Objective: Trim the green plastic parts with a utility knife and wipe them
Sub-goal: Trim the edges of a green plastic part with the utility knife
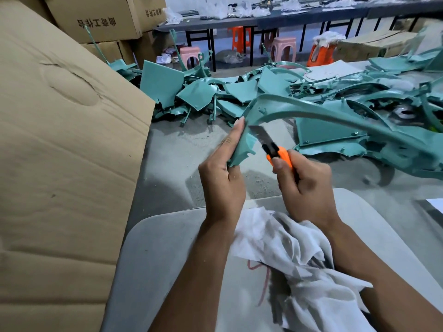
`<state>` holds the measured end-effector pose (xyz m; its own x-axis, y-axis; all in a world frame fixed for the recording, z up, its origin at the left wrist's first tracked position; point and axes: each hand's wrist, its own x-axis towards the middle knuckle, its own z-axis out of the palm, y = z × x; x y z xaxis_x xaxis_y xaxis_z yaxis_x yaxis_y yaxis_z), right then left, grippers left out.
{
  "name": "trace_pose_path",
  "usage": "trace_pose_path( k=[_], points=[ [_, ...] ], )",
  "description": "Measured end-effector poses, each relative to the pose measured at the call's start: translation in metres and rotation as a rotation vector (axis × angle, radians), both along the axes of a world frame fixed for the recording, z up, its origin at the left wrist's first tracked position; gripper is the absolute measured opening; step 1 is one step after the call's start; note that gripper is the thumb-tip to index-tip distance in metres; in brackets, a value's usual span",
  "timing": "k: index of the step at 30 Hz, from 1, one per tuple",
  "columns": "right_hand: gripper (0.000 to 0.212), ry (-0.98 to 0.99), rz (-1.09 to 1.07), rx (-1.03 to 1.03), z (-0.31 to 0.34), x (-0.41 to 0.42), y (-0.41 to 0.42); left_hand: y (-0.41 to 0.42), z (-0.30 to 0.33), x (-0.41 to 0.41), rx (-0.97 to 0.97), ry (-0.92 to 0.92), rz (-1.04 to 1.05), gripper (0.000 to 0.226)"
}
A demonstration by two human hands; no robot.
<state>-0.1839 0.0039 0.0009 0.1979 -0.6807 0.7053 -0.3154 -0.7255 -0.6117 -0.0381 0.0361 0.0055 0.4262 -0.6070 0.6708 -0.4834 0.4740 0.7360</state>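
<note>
While trimming is under way, the box point(67, 164) stands open just to the left of the worktop point(167, 248), a likely drop point for finished pieces, though its contents are hidden. Beyond the worktop, the pile point(203, 94) of green parts lies on the floor within reach, presumably as the supply of untrimmed stock.

One long curved part point(335, 118) is raised off the floor over the gap between the pile and the worktop; its far end runs off to the right and its near end is at the hands. This orientation presents the near edge to the blade.

A white cloth point(287, 255) lies crumpled on the worktop under the forearms, close enough to take up for wiping once cutting ends.

The left hand point(221, 180) grips the near end of the part, fingers point(233, 135) extended along its outer face to brace it against the cutting load. The right hand point(306, 185) is clenched around the orange handle of the knife point(271, 144), thumb on top for control.

The blade is extended and angled up and left at the inner edge of the part, just beside the left fingers. Slippage toward those fingers is judged the main hazard.
</note>
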Motion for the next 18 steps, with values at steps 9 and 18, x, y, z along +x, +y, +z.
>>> trace_pose_path(
  k=[9, 18],
  points=[
    [0.058, 0.007, -0.008, -0.081, 0.0016, 0.0008, 0.0022, 0.0023, 0.0047, -0.0052, -0.063, -0.028, 0.01, 0.062],
    [0.054, 0.017, 0.043, -0.043, -0.0004, 0.0015, 0.0037, 0.0046, 0.0056, -0.0055, 0.013, -0.091, 0.152, 0.068]
  ],
)
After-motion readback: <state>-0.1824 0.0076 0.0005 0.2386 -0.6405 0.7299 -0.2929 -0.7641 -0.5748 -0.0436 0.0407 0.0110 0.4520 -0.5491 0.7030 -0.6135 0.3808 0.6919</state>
